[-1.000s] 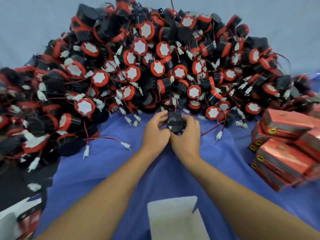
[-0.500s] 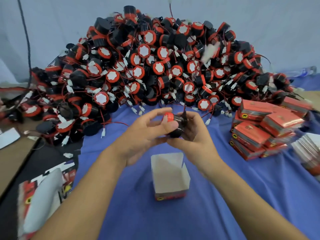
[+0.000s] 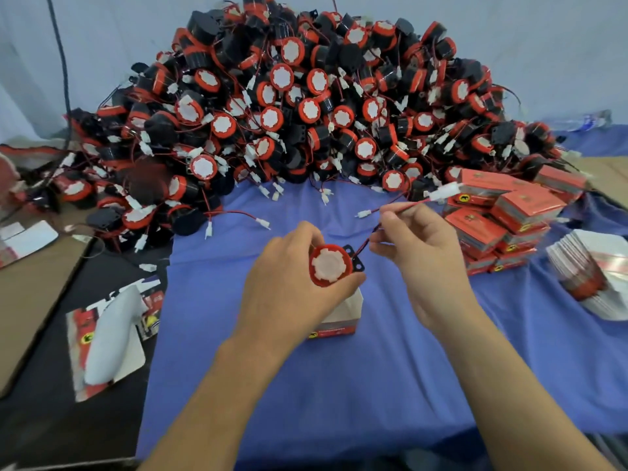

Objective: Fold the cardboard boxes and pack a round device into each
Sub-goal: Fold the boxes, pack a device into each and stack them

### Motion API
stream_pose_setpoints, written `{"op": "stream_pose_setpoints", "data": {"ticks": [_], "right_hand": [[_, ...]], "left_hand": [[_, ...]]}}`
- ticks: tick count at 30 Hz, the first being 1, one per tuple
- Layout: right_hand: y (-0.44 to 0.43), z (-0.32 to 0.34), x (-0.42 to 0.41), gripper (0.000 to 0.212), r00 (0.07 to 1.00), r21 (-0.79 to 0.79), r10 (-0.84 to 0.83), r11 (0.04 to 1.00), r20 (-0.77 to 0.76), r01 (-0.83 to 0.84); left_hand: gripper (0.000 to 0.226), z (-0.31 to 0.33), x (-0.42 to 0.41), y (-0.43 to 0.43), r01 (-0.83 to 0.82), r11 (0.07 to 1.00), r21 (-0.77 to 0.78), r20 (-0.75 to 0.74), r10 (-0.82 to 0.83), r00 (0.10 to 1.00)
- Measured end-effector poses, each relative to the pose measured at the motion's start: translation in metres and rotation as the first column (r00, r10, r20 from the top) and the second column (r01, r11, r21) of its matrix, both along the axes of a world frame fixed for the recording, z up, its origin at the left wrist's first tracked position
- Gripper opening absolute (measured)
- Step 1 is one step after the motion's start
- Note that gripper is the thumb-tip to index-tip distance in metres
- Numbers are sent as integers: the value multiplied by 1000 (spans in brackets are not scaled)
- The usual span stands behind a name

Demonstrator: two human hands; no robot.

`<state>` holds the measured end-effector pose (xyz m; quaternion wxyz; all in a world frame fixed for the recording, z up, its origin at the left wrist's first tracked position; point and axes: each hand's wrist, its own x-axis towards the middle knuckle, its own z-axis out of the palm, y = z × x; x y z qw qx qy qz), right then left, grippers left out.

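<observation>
Red-rimmed and capped in white, the round device (image 3: pixel 329 265) sits in the left hand (image 3: pixel 289 287). The fingers and thumb curl round its black body, and its face is turned up toward the camera. The right hand (image 3: pixel 418 246) pinches the device's thin wire (image 3: pixel 421 201) between thumb and fingertips. The wire is drawn out taut to the side, so the white plug (image 3: pixel 446 192) hangs clear past the knuckles. Holding it this way probably gathers the loose lead under control so it can be coiled or tucked in with the body and not snag on a flap. Directly beneath the left hand stands the open box (image 3: pixel 343 317), upright on the blue cloth (image 3: pixel 339 385). Its white inner wall and red lower band show, but the hand hides the opening, so I cannot tell what is inside. With the device held just above it, the box seems to be waiting for this piece. Farther back, a large heap of devices (image 3: pixel 306 113) rises in a tangle of wires and plugs, near enough to reach for the next one. To the right lie closed red boxes (image 3: pixel 503 215) in a loose stack, presumably filled, though their contents are out of sight. Beyond them is a pile of flat cartons (image 3: pixel 591 270) not yet folded. Another flattened carton (image 3: pixel 108 338) rests at the left where the cloth ends, beside the bare brown worktop (image 3: pixel 30 294).
</observation>
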<state>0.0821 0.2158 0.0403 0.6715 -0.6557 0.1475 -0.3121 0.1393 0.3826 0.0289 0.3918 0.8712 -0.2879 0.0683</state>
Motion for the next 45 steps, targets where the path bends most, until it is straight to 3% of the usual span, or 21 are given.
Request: {"op": "stream_pose_setpoints", "data": {"ticks": [6, 10, 13, 16, 19, 22, 24, 27, 31, 37, 41, 45], "right_hand": [[9, -18, -2, 21, 975, -395, -102, 918, -198, 16], [16, -25, -3, 18, 947, -589, -64, 795, -314, -142], [20, -30, -2, 11, 916, -719, -64, 642, -396, -265], [22, -30, -1, 9, 885, -784, -115, 524, -452, -332], [21, -30, -1, 6, 881, -810, -137, 478, -452, -341], [24, -31, -4, 17, 901, -841, -149, 446, -407, -306], [28, -34, -3, 25, 912, -840, -147, 467, -383, -277], [32, -38, 1, 24, 914, -777, -141, 585, -381, -233], [34, -29, -2, 3, 923, -735, -157, 657, -351, -167], [39, -11, -6, 16, 873, -662, -59, 677, -484, -321], [40, -9, -2, 8, 876, -722, -100, 614, -472, -319], [38, -10, -3, 8, 891, -682, -63, 669, -449, -296]], "left_hand": [[45, -21, 1, 7, -24, 985, 170, 204, -11, 979], [48, -31, 5, 12, -22, 947, 322, 209, -48, 977], [43, -38, 4, 16, 3, 928, 372, 178, -75, 981], [46, -40, 3, 17, 20, 906, 423, 155, -94, 983], [57, -43, 2, 17, 12, 858, 513, 120, -86, 989], [40, -47, -2, 19, -3, 854, 520, 125, -73, 990], [18, -50, -5, 20, -22, 850, 527, 173, -82, 982], [15, -54, -9, 19, -33, 852, 523, 180, -73, 981], [11, -58, -12, 22, -37, 890, 454, 170, -46, 984], [18, -66, -21, 20, 11, 930, 368, 94, -49, 994], [24, -69, -27, 19, 0, 933, 359, 99, -38, 994], [17, -73, -30, 21, -9, 949, 316, 77, -17, 997]]}}
